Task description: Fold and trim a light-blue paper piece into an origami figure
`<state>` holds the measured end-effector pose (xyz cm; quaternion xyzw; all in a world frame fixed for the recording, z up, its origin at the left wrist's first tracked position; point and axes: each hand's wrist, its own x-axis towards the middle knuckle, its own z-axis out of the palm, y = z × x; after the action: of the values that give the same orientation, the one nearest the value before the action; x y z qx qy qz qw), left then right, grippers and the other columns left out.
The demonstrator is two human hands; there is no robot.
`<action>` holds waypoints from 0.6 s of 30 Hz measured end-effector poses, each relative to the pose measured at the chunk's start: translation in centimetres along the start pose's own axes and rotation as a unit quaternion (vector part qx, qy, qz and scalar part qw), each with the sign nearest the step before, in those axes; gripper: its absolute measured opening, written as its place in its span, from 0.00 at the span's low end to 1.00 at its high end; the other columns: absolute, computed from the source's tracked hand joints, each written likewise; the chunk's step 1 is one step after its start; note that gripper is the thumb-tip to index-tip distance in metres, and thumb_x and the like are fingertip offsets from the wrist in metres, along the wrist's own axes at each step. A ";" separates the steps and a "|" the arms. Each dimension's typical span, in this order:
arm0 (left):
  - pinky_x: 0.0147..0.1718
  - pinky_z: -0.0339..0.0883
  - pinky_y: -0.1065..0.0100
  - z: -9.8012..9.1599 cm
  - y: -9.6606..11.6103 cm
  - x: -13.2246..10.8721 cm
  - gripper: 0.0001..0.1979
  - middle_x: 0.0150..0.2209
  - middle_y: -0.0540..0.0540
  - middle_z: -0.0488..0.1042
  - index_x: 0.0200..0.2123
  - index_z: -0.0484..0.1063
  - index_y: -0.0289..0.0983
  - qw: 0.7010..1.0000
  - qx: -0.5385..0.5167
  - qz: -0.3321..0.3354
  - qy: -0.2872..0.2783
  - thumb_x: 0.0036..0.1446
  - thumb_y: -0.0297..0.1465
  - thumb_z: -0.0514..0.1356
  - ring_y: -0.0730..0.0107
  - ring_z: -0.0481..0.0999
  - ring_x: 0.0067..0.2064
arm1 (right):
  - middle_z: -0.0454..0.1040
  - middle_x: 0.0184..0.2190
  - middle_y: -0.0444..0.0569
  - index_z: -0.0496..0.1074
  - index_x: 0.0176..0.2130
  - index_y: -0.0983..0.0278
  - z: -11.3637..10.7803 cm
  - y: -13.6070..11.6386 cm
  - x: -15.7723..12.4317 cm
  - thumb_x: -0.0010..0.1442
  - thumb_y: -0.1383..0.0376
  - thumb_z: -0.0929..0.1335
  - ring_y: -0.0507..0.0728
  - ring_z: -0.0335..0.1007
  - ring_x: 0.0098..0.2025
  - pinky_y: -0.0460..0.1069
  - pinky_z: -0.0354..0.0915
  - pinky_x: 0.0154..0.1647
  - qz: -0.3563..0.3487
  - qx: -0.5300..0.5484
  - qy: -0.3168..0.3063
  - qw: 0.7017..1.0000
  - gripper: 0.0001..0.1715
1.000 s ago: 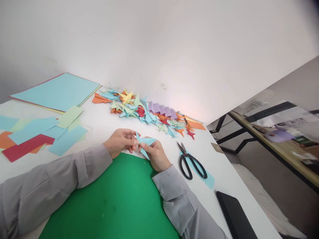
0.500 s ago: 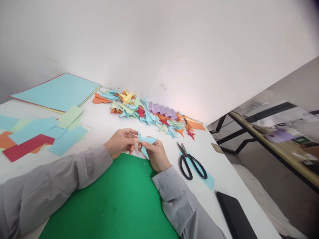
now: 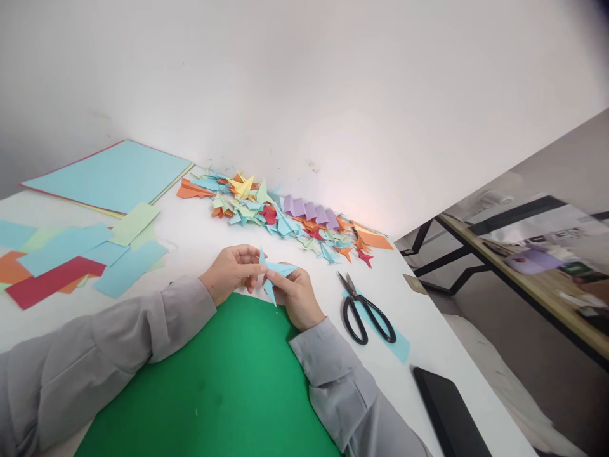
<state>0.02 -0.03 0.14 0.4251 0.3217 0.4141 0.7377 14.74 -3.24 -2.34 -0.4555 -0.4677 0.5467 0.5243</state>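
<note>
We had the folded blue paper piece (image 3: 276, 271) pinched in the air between both hands, just over the far edge of the green mat (image 3: 223, 374). Our left hand (image 3: 231, 271) nipped its left side with the fingertips, and our right hand (image 3: 297, 295) gripped it from the right and beneath. Its long axis ran roughly far to near, one sharp tip aimed at the pile of folded shapes (image 3: 280, 216), the other down at the mat, a shorter flap jutting right. Both hands touched it, neither nearer, and the scissors (image 3: 364, 311) lay apart to the right, untouched.
</note>
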 end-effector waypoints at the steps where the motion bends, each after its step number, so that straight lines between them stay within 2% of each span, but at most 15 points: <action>1: 0.13 0.60 0.74 0.0 -0.1 0.0 0.19 0.15 0.54 0.67 0.30 0.69 0.32 1.000 0.007 0.003 -0.007 0.34 0.31 0.71 0.79 0.64 0.14 | 0.66 0.16 0.41 0.69 0.22 0.65 0.0 -0.1 -0.1 0.47 0.59 0.73 0.49 0.54 0.18 0.46 0.51 0.21 0.007 -0.001 -0.001 1.000 0.14; 10: 0.11 0.53 0.77 -0.4 -0.1 0.1 0.15 0.11 0.55 0.65 0.25 0.69 0.33 0.999 0.033 -0.018 -0.018 0.35 0.30 0.71 0.81 0.60 0.11 | 0.66 0.16 0.41 0.71 0.22 0.65 0.5 -1.1 -0.4 0.44 0.58 0.74 0.48 0.54 0.18 0.45 0.50 0.19 0.005 -0.030 0.005 1.000 0.14; 18: 0.08 0.50 0.76 -0.6 -0.2 0.3 0.14 0.08 0.57 0.61 0.26 0.70 0.33 0.999 0.024 -0.026 -0.017 0.36 0.30 0.69 0.81 0.56 0.09 | 0.66 0.16 0.41 0.72 0.22 0.66 0.4 -1.0 -0.5 0.45 0.58 0.73 0.48 0.53 0.18 0.45 0.49 0.19 0.008 -0.028 -0.014 0.999 0.14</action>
<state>-0.22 0.39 -0.35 0.4418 0.3297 0.3796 0.7430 14.53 -3.72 -1.29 -0.4664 -0.4865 0.5435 0.5004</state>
